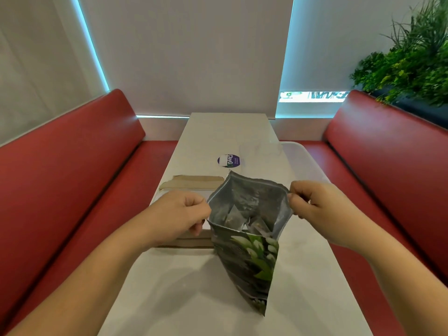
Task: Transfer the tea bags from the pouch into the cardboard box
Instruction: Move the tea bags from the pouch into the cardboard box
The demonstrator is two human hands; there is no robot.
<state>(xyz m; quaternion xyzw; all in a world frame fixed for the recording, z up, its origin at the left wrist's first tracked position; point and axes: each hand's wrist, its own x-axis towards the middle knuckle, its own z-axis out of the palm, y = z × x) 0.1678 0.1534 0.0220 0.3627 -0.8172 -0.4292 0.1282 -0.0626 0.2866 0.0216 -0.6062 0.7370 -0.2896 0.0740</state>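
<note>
The left hand (179,214) and right hand (315,207) clamp their fingers on opposite rims of the pouch (244,251), holding its mouth wide. The tea bags (242,219) sit inside, and the cardboard box (191,184) behind the pouch shows none yet.

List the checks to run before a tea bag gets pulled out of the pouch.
1. Grey foil pouch with green leaf print: mouth pulled open. Ok.
2. Pale tea bags visible inside it. Ok.
3. Left hand and right hand each pinch a side of the rim. Ok.
4. A hand free to reach in. Not ok, both hold the pouch.
5. Flat brown cardboard box behind the left hand, lid flap folded back. Ok.
6. Room inside the box. Cannot tell, the left hand hides it.
</note>
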